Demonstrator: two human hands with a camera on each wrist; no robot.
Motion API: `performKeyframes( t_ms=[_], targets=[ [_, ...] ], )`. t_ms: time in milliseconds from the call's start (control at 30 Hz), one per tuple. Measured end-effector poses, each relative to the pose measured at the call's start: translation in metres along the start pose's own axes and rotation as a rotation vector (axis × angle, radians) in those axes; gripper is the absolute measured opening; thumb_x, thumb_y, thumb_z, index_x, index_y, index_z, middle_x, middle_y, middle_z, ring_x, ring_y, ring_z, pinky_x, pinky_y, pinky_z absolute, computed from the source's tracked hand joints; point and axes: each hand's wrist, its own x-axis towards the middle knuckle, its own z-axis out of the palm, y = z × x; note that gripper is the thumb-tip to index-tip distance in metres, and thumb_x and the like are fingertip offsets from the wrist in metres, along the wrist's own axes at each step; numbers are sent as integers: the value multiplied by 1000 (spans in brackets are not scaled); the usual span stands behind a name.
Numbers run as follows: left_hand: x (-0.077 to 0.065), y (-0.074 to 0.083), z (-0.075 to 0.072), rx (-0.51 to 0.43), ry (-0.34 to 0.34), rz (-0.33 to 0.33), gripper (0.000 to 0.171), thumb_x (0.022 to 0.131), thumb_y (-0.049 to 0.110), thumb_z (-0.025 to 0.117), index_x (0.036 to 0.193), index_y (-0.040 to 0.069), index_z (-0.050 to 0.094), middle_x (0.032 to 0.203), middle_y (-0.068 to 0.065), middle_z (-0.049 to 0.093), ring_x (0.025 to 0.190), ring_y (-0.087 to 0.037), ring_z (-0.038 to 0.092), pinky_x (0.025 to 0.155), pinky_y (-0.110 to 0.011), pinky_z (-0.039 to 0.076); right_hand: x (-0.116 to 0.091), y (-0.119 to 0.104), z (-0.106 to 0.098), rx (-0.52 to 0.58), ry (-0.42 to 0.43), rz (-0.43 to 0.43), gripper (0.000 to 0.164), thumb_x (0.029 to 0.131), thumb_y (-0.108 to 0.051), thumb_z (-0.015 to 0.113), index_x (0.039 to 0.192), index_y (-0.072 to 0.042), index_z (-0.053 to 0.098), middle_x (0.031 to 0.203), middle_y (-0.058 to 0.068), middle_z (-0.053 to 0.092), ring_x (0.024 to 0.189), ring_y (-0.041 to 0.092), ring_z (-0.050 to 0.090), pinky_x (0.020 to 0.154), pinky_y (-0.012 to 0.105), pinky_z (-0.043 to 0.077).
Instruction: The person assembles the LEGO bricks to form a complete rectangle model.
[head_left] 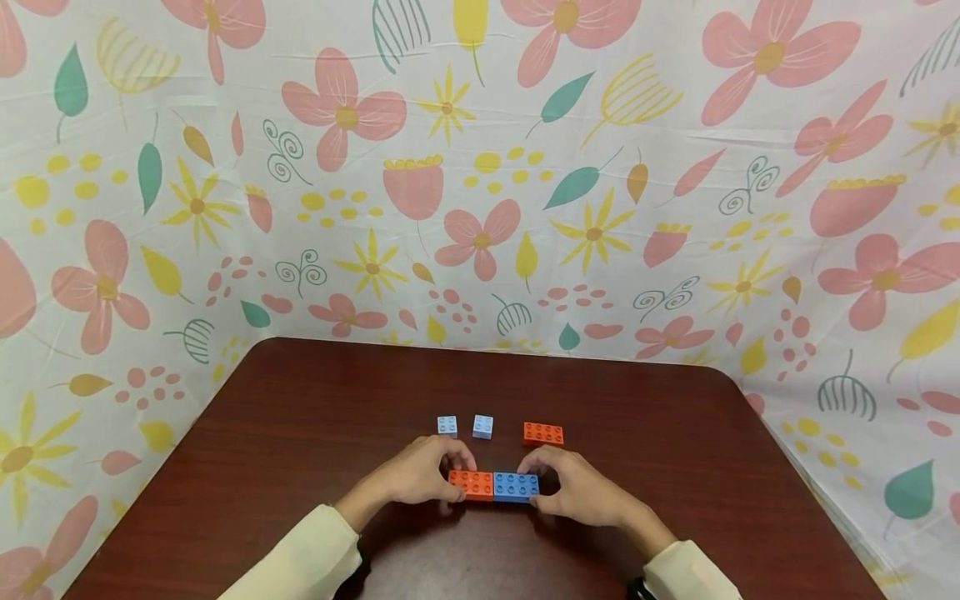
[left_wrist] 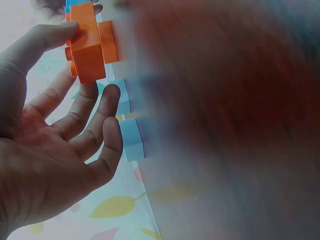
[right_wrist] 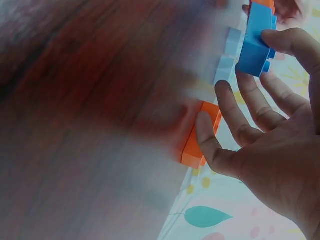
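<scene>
An orange building brick (head_left: 471, 485) and a blue building brick (head_left: 516, 487) sit end to end in the head view, studs up, in one straight row. My left hand (head_left: 426, 471) pinches the orange brick at its outer end, thumb on the near side and fingers behind. At the opposite end, the blue brick (right_wrist: 256, 42) is pinched by my right hand (head_left: 583, 487) the same way. Both bricks seem held a little above the tabletop. In the left wrist view, the other fingers curve loosely below the orange brick (left_wrist: 90, 50).
Beyond the hands, two small light blue bricks (head_left: 483, 427) lie on the dark brown table (head_left: 360, 392). A second orange brick (head_left: 543, 433) lies to their right, behind my right hand. A flower-patterned cloth (head_left: 480, 167) hangs around the table's far and side edges.
</scene>
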Motion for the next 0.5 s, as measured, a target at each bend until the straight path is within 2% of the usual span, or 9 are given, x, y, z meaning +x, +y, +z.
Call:
performKeyframes(
  t_ms=[167, 333, 500],
  targets=[
    [-1, 2, 1, 12, 7, 3, 27, 76, 13, 87, 99, 21, 73, 89, 4, 65, 81, -17, 60, 72, -26, 46, 0, -1, 3, 3, 1, -7, 30, 87, -14, 78, 115, -18, 66, 105, -6, 65, 93, 17, 61, 81, 28, 53],
    [-3, 0, 4, 34, 8, -12, 28, 75, 12, 86, 98, 22, 73, 88, 5, 64, 76, -8, 57, 69, -26, 45, 0, -2, 5, 29, -19, 2, 30, 87, -13, 77, 114, -18, 66, 105, -5, 65, 93, 19, 62, 80, 28, 53],
    [-4, -1, 7, -3, -3, -25, 29, 75, 8, 85, 98, 20, 72, 84, 2, 65, 63, -5, 62, 68, -24, 47, 1, -2, 7, 24, -34, 20, 29, 87, -16, 78, 114, -18, 67, 107, -5, 65, 95, 16, 60, 82, 28, 53]
  ],
)
